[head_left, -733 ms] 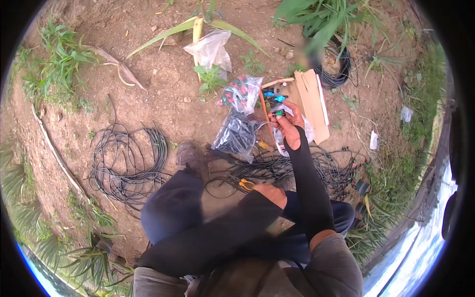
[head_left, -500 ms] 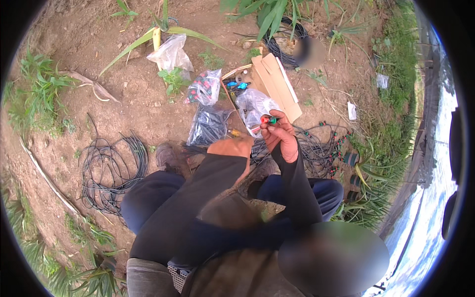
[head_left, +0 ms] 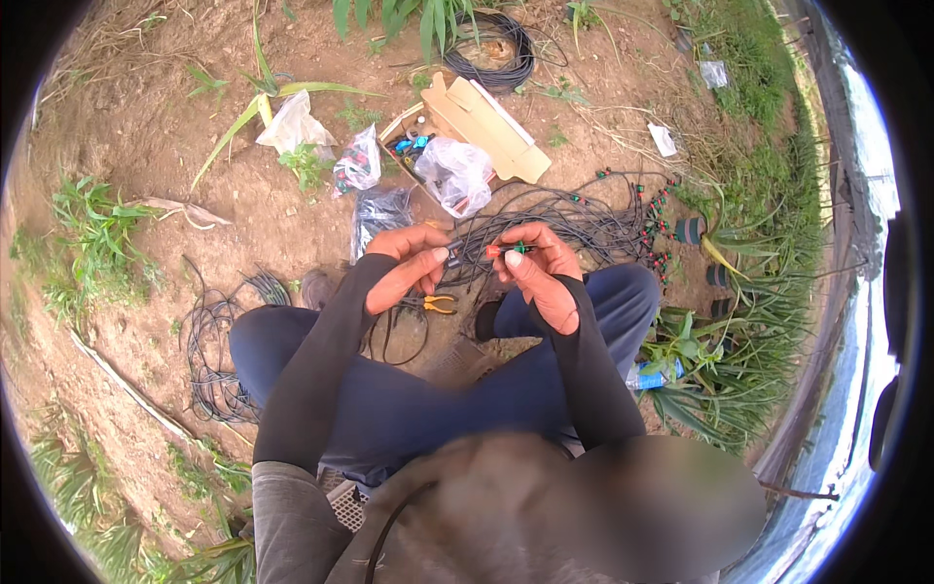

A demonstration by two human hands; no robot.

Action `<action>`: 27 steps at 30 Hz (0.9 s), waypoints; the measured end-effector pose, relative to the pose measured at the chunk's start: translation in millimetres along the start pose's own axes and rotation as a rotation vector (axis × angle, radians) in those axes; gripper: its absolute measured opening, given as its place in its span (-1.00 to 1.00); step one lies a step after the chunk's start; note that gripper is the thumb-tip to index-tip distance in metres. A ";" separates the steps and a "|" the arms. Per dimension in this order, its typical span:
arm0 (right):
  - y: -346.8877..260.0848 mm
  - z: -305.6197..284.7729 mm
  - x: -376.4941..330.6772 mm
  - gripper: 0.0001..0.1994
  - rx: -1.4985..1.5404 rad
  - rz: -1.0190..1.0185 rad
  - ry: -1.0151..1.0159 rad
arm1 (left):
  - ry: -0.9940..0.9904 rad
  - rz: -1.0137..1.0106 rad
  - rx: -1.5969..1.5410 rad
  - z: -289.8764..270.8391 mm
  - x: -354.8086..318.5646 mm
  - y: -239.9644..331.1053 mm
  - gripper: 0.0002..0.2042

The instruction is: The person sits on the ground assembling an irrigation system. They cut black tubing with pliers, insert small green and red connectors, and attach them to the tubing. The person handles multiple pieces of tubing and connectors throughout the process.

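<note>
Two hands at frame centre: left hand (head_left: 409, 268), right hand (head_left: 540, 273). One small red-and-green fitting (head_left: 508, 250) between fingertips. One pair of yellow-handled pliers (head_left: 438, 304) on soil just below hands. One open cardboard box (head_left: 486, 122), upper centre. Four plastic bags: white bag (head_left: 292, 125) upper left, clear bag (head_left: 358, 165) beside it, dark bag (head_left: 379, 209) below, clear bag (head_left: 455, 173) by box. Three black tubing bundles: coil (head_left: 491, 49) at top, coil (head_left: 219, 341) at left, loose tangle (head_left: 574, 219) right of centre. One plastic bottle (head_left: 650, 373), right.
</note>
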State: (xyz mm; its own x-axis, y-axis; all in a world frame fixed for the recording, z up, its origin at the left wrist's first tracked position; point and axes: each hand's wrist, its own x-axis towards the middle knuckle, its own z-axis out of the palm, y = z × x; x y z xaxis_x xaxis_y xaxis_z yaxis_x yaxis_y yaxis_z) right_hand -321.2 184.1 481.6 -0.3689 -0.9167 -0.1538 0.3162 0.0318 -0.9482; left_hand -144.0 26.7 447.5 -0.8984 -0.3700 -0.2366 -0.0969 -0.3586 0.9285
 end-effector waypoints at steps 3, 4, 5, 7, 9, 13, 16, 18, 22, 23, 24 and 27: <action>-1.2 1.1 -15.0 -0.82 -0.128 -0.003 0.016 | 0.027 0.001 0.124 18.6 -12.9 -11.4 -0.83; -2.1 1.3 -18.6 -0.82 -0.155 0.015 0.037 | 0.042 0.002 0.093 25.5 -17.1 -11.8 -0.84; -2.2 1.6 -21.6 -0.81 -0.181 0.033 0.057 | 0.046 0.017 0.120 30.3 -20.4 -11.4 -0.85; -1.1 0.8 -27.2 -0.81 -0.208 0.038 0.052 | 0.056 0.051 0.174 37.6 -25.5 -8.5 -0.86; 2.5 1.4 -31.7 -0.82 -0.233 0.052 0.058 | 0.071 0.045 0.211 45.1 -31.3 -3.0 -0.86; 8.9 1.5 -35.4 -0.82 -0.236 0.024 0.053 | 0.097 0.010 0.217 54.3 -36.7 -6.2 -0.87; 10.7 0.6 -36.7 -0.82 -0.245 0.032 0.042 | 0.094 0.049 0.267 54.0 -38.1 -12.9 -0.86; 10.2 0.5 -38.9 -0.82 -0.238 0.043 0.035 | 0.102 0.059 0.291 56.2 -39.0 -14.5 -0.87; 12.1 -0.6 -41.0 -0.81 -0.309 0.041 0.003 | 0.117 0.034 0.319 59.8 -42.5 -13.3 -0.87; 11.4 -0.2 -41.6 -0.81 -0.322 0.053 -0.003 | 0.118 0.045 0.333 59.3 -43.0 -14.9 -0.87; 10.4 0.4 -41.9 -0.81 -0.335 0.065 -0.010 | 0.120 0.056 0.347 57.8 -42.8 -18.1 -0.86; 7.4 2.9 -41.6 -0.82 -0.363 0.076 -0.042 | 0.112 0.079 0.387 52.1 -42.3 -27.8 -0.85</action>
State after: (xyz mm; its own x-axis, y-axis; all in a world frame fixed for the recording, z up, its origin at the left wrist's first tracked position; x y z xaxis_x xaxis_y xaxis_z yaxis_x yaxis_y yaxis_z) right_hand -300.9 221.3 481.8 -0.3172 -0.9216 -0.2235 0.0082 0.2330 -0.9724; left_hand -125.6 97.0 446.6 -0.8593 -0.4824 -0.1701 -0.2027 0.0159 0.9791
